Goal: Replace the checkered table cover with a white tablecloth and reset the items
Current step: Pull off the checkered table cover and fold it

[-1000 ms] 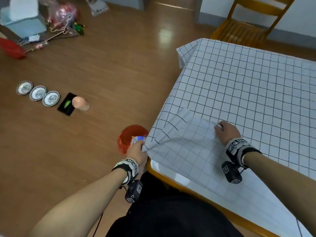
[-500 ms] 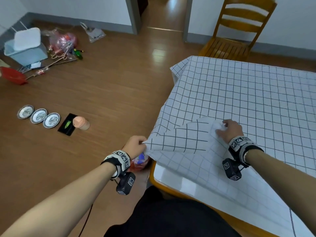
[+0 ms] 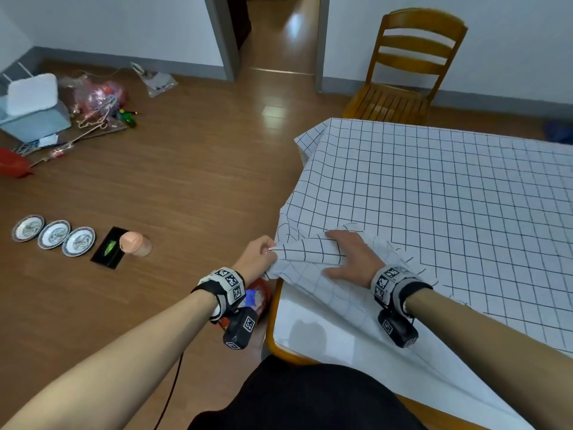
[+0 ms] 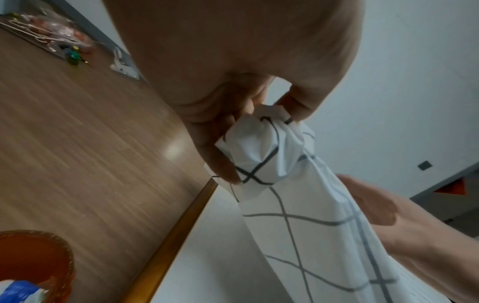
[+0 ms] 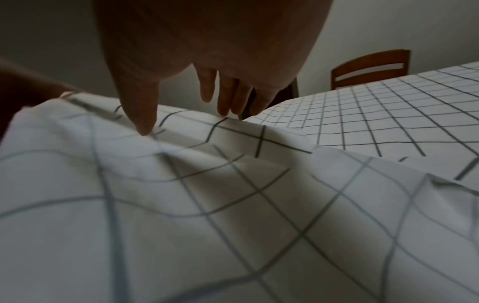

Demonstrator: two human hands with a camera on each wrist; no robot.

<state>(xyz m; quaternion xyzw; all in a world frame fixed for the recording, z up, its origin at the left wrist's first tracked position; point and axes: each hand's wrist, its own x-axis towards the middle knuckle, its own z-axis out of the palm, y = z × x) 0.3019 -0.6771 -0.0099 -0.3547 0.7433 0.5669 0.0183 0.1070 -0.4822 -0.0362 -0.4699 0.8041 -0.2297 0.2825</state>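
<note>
We wear no sleeves; both forearms are bare to the wrist. Left hand (image 3: 257,256) and right hand (image 3: 350,259) are bare, with no gloves or rings visible. Each wrist carries a black strap with white blocks printed with black-and-white square fiducial markers: left wristband (image 3: 221,285), right wristband (image 3: 392,285). Below each band hangs a small black box camera, each with one marker on its face: left camera (image 3: 241,328), right camera (image 3: 397,328). A thin dark cable (image 3: 169,395) trails from the left unit. We wear dark clothing (image 3: 304,398) on the torso.
</note>
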